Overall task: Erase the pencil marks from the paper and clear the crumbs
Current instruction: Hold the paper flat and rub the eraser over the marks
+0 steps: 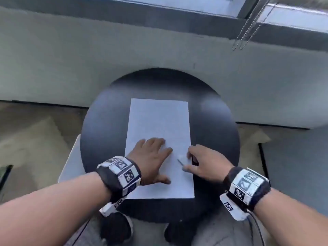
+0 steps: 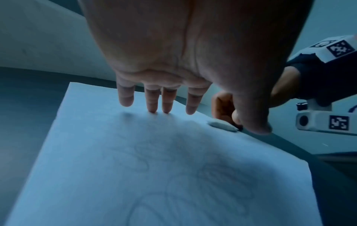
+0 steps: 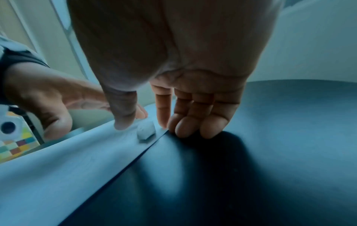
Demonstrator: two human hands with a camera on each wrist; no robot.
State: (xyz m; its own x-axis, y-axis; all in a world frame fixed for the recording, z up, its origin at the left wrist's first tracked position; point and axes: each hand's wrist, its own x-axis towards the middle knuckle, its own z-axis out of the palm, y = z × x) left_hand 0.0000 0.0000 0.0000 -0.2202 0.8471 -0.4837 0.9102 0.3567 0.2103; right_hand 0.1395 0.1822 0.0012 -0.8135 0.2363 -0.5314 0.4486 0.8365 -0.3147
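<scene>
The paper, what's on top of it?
On the paper lie the flat left hand, a small white eraser near its right edge, and faint pencil marks. Whatever is under the palm is hidden.

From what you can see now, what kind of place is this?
Probably an indoor room, at a small round black table set against a pale wall below a window ledge. Bead cords of a blind hang at the right, and a sheet of paper lies on the table.
</scene>
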